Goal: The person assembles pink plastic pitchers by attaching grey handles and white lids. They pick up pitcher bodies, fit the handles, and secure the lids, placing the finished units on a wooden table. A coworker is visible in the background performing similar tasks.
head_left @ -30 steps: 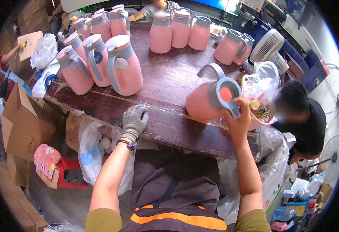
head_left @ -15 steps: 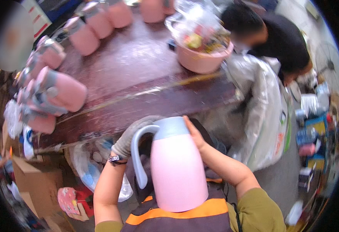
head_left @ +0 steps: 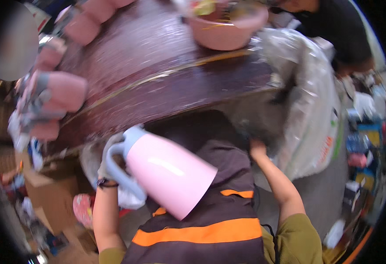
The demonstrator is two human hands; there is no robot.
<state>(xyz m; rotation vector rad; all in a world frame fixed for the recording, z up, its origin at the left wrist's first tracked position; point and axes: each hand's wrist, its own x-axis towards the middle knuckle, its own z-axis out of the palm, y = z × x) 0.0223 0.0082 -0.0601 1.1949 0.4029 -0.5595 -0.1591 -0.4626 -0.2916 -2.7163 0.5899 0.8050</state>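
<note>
We've got the gloved left hand (head_left: 109,154) with its grip closed around the blue handle of the pink jug (head_left: 169,174), tilted over our lap just below the dark wooden surface (head_left: 166,83). Right hand (head_left: 257,147) reaches under the surface edge beside the plastic bag (head_left: 307,110); can't tell its grip

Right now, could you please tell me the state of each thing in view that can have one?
Pink jug: tilted, base toward the person, lid end up and left, held by its handle.
Left hand: gloved, fingers closed around the jug's blue-grey handle.
Right hand: bare, reaching into the clear plastic bag; fingers hidden.
Clear plastic bag: hanging at the table's edge, mouth blurred.
Pink basin: upright on the table, filled with small items.
Pink jugs at left: blurred, apparently lying on their sides.
</note>
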